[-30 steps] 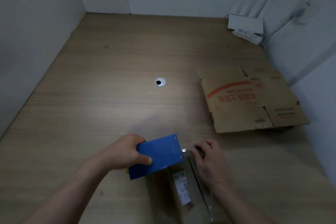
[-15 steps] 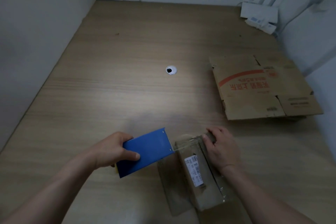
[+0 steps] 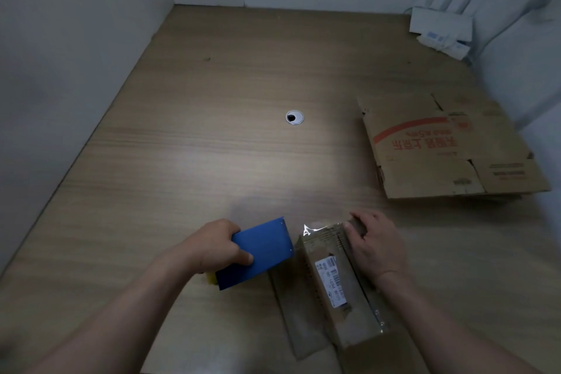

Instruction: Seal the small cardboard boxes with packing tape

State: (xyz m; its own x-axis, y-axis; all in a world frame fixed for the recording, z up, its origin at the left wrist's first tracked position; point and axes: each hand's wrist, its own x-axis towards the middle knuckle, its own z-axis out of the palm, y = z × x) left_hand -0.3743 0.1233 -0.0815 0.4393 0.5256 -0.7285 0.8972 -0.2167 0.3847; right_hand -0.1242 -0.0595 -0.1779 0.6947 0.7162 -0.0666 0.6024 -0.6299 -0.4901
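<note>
Blue tape dispenser (image 3: 261, 252) clasped in the left grip (image 3: 212, 247), thumb along the near face, fingers wrapped over the far left edge. Tilted, far right corner pointing toward the box, with a sliver of yellow (image 3: 210, 278) showing at the near left end. Held just beside the small cardboard box (image 3: 349, 307), on its left; touching or not, cannot tell.

Box lying on the wooden bench (image 3: 182, 161), near and right of centre, long axis running near to far, white barcode label (image 3: 331, 281) on top. Shiny clear tape (image 3: 309, 229) crinkled up at the far left corner of the box, more glinting along the right top edge.

Right grip (image 3: 375, 247) clamped on the far end of the box, palm down on top, fingers curled over the far edge.

Flat brown flap (image 3: 300, 313) spread on the bench against the left side of the box.

Well apart, far right: 1 flattened carton (image 3: 449, 155) with red print, lying flat. Round metal grommet (image 3: 294, 117) set in the bench, beyond both grips. White router (image 3: 440, 24) and a power strip (image 3: 443, 42) in the far right corner by the wall.
</note>
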